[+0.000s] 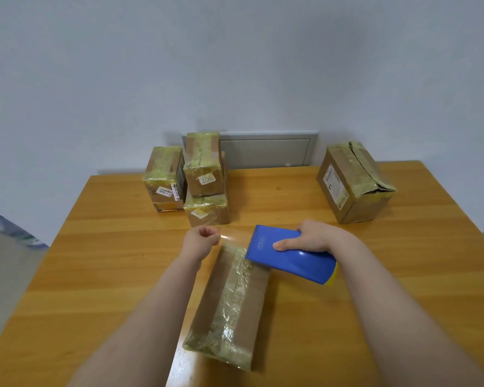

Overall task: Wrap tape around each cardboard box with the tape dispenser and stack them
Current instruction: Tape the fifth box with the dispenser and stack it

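A long cardboard box (229, 305) lies on the wooden table (109, 247) in front of me, its top covered with crinkled clear tape. My right hand (316, 237) grips the blue tape dispenser (291, 254) just above the box's far right corner. A strip of clear tape (235, 236) stretches from the dispenser to my left hand (203, 240), which pinches its free end above the box's far end.
Several taped boxes (204, 174) stand stacked in two levels at the back left. A larger box (352, 181) with a torn top sits at the back right. A grey wall panel (266, 152) is behind the table.
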